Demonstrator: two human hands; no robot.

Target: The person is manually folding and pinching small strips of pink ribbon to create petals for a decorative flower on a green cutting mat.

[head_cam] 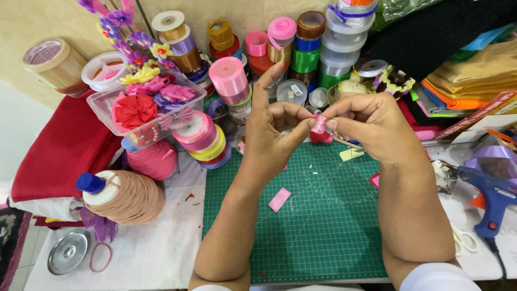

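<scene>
Centrally, a pink ribbon piece [319,125] is pinched by both the left hand [272,134] and right hand [371,126], largely hidden behind fingertips.

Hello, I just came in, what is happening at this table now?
A person is making a small ribbon flower above a green cutting mat. The left hand and the right hand both pinch a pink ribbon piece against a red bud on a thin wooden stick. Another cut pink ribbon piece lies on the mat. A blue glue gun rests at the right, and ribbon spools stand behind.
</scene>
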